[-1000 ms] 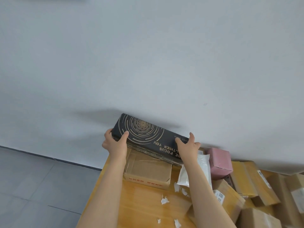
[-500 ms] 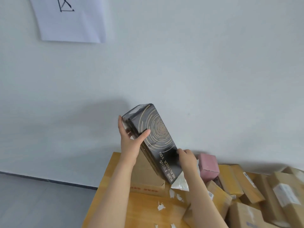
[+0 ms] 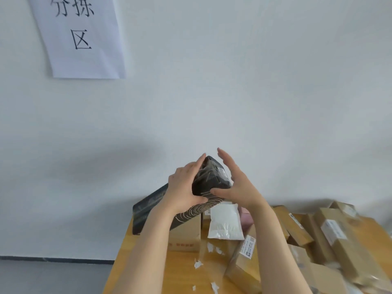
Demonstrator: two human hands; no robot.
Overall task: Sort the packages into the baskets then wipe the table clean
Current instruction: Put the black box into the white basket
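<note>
Black box [image 3: 210,179], held lengthwise low over the packages a second ago, now stands tipped end-on above the table's [image 3: 182,279] far left corner. My left hand [image 3: 184,187] grips its end. My right hand [image 3: 237,185] is straight-fingered, only the thumb touching. I judge it is being checked for sorting; no basket is in view.

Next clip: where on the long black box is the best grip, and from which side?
Take the black box by its raised end, palms on the two opposite long faces, coming from left and right. It is long, flat-sided and tilted end-up, leaving that end free; the left hand grips there now.
</note>
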